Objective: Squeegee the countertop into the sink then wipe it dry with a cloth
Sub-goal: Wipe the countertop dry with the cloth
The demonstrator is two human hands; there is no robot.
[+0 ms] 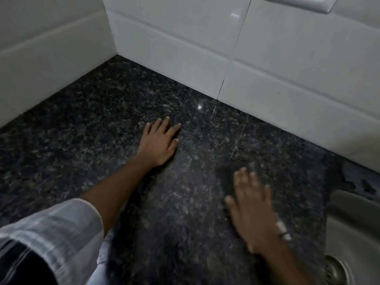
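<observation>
The dark speckled granite surface (102,124) meets white wall tiles (287,64); the steel sink (349,227) lies at right. The left hand (158,142) rests flat, grip wide. The blurred right hand (253,210), fingers spread, presses a dark cloth (228,177).

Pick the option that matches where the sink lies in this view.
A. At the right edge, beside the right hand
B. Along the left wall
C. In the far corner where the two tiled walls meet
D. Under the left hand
A: the sink with its drain shows at the right edge, beside the blurred right hand; the left hand lies flat on the dark countertop.
</observation>
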